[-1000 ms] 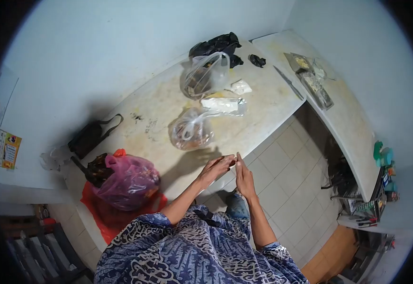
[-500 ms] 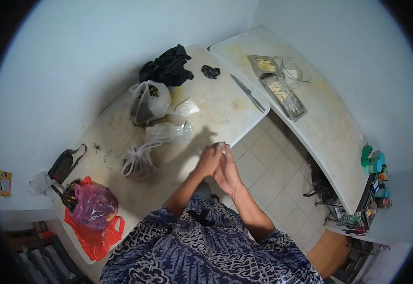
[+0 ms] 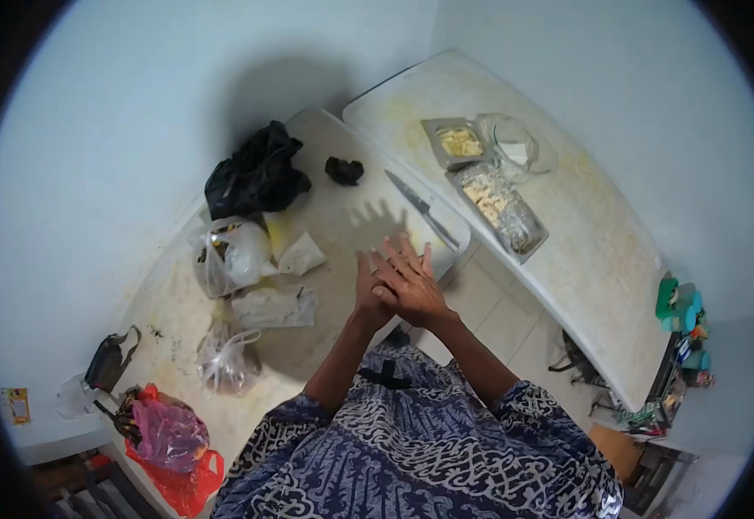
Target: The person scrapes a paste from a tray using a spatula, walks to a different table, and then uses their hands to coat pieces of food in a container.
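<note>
My right hand (image 3: 414,288) has its fingers spread and lies across my left hand (image 3: 372,290). Nothing shows between the two hands. Part of my left hand is covered, but its fingers look stretched out. Beyond them, near the table corner, lies a knife (image 3: 422,208). Left of my hands are a small white packet (image 3: 301,254), a flat clear plastic bag (image 3: 275,307), a knotted clear bag (image 3: 228,359) and a fuller tied white bag (image 3: 237,253).
Black plastic bags (image 3: 258,173) lie at the table's back. A second table (image 3: 597,251) bears metal trays (image 3: 502,212) and a glass bowl (image 3: 522,149). Front left are a red bag (image 3: 188,489) and a black pouch (image 3: 109,362). A floor gap separates the tables at the right.
My hands were clasped together and now lie with fingers stretched, the right over the left. The view has shifted, so the tables' contents appear further left and the near bags lower.
</note>
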Tool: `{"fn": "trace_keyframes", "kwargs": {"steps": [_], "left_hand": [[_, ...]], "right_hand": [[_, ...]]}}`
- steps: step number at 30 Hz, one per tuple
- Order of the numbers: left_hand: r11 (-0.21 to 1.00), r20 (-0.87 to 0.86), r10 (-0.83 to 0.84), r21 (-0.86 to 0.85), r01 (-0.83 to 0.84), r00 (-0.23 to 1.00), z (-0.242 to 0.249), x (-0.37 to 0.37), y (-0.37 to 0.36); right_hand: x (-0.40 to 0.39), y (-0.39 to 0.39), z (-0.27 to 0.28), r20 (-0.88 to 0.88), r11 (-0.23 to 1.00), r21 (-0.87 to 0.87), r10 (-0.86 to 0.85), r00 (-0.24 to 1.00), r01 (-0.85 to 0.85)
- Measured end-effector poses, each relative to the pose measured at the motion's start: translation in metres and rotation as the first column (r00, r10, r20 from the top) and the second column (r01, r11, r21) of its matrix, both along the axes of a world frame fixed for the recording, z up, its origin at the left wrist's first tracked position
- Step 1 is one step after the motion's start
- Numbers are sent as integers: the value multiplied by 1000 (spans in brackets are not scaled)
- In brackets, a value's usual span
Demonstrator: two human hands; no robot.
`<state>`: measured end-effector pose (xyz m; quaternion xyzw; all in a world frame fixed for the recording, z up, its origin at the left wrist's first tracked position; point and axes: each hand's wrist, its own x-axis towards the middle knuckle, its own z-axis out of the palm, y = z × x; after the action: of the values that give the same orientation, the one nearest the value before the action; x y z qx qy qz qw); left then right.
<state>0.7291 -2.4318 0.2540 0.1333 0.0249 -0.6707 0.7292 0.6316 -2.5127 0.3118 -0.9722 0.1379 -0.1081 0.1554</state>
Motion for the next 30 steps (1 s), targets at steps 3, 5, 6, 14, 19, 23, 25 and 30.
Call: {"fn": "trace_keyframes", "kwargs": {"steps": [3, 5, 6, 14, 19, 23, 25, 30], "left_hand": [[992, 31, 9, -125, -5, 999, 9, 16, -24], [995, 321, 40, 72, -67, 946, 23, 26, -39], [992, 426, 22, 103, -73, 904, 25, 31, -44], [881, 864, -245, 388, -271, 440, -19, 47, -69], [708, 770, -561, 636, -306, 303, -38, 44, -96], [806, 914, -406, 343, -483, -28, -66, 30, -112], [861, 904, -233, 21, -508, -359, -83, 17, -128], [829, 864, -484, 504, -241, 139, -66, -14, -198]], "right_hand": [[1, -61, -37, -59, 985, 15, -173, 983, 174], [0, -99, -51, -105, 956, 105, -264, 959, 275], [-1, -115, -53, -98, 949, 169, -251, 963, 265], [-40, -145, -62, -136, 874, 425, -197, 971, 237], [-80, -196, -77, -133, 864, 429, -228, 964, 264], [-115, -257, -63, -148, 727, 549, -401, 904, 412], [-116, -286, -23, -285, 587, 585, -497, 820, 559], [-164, -364, -63, 28, 802, 307, -545, 838, 512]]}}
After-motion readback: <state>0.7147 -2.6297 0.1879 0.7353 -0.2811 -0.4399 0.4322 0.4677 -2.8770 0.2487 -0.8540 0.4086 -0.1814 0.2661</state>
